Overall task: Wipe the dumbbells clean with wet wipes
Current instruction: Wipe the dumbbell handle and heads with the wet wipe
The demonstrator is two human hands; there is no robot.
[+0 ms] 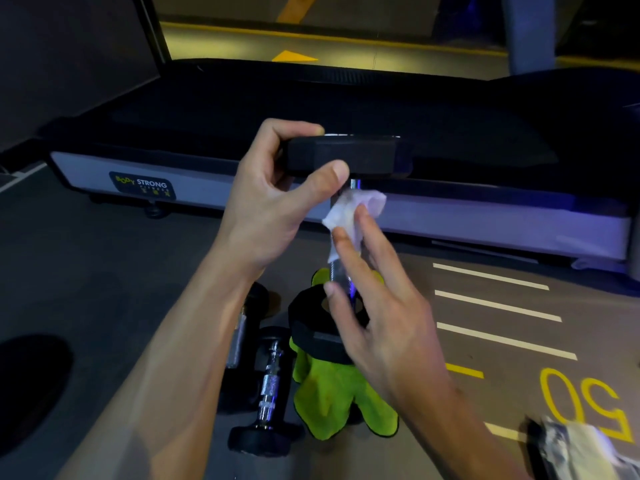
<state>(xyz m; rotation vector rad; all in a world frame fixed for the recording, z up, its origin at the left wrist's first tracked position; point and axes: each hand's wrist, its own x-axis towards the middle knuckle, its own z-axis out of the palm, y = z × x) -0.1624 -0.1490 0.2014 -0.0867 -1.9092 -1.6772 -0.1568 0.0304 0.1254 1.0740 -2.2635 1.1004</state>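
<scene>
A black dumbbell (346,155) stands upright on its lower head (318,334), which rests on a green cloth (332,400). My left hand (277,199) grips the upper head between thumb and fingers. My right hand (367,289) presses a white wet wipe (353,213) against the chrome handle with straight fingers. Two other dumbbells lie on the floor to the left: one with a chrome handle (268,386) in plain view, another (242,327) partly hidden behind my left forearm.
A treadmill (346,109) with a grey side rail runs across just behind the dumbbell. White and yellow floor markings lie to the right. A pack of wipes (581,448) sits at the bottom right corner. A dark round shape is on the floor at the lower left.
</scene>
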